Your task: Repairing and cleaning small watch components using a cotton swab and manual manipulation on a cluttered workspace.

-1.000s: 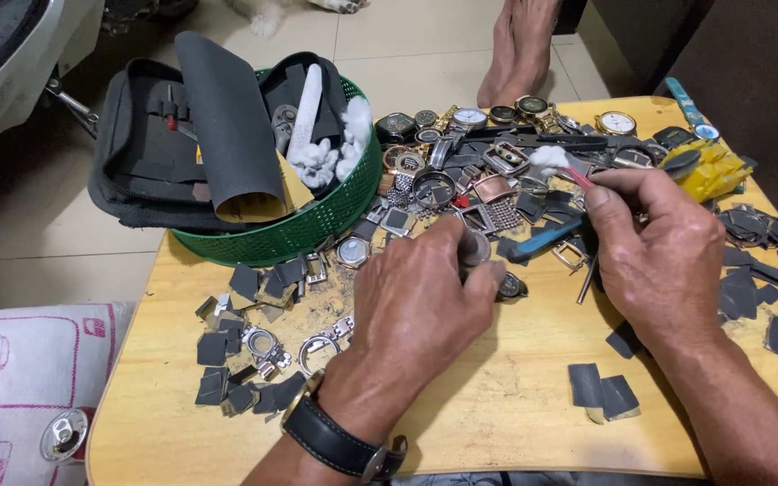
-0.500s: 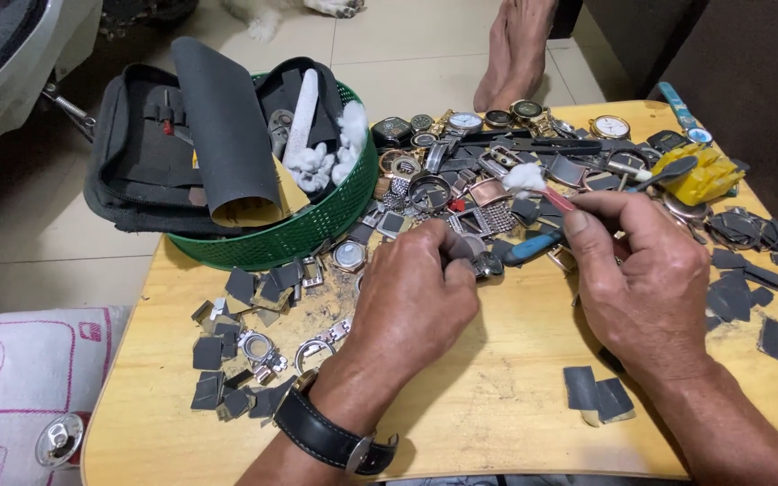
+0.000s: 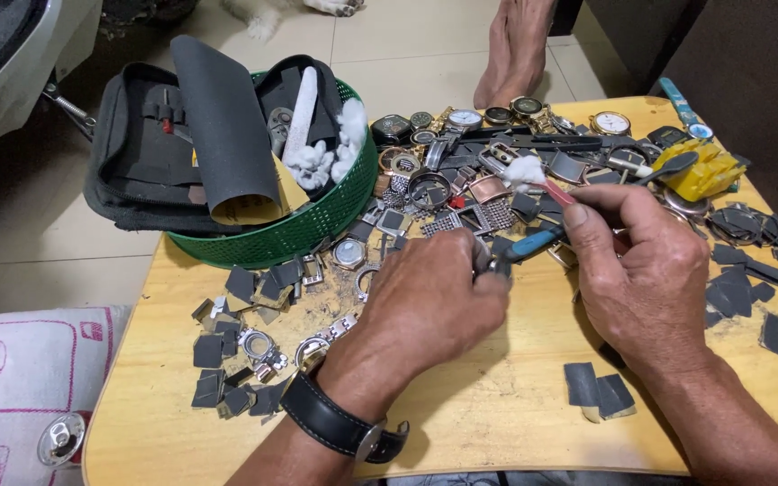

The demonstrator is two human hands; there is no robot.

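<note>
The wooden table carries everything. The green basket stands at its far left corner and serves as the fixed mark here. Inside the basket lie a black pouch and a roll of dark sandpaper. Just right of the basket spreads a heap of watch cases and bracelets. Beyond that heap, on the floor, is a bare foot that belongs to another person.

The left hand lies in front of the basket and a little to its right, with a black-strapped wristwatch on its wrist. Its fingertips are pressed together, pinching a small metal part. The right hand lies farther right of the basket, with its fingers curled and closed around a blue-handled tool. A red stick tipped with a white tuft also runs out of that grip, pointing back toward the heap.

A second ago the two hands were apart, and the tool pointed down at the heap. Since then the right hand has swung toward the basket, and the tool's tip now sits at the part pinched in the left fingers. Judging by this, the work has gone from picking through the heap to working on that one piece.

Cut squares of sandpaper lie scattered in front of the basket.
</note>
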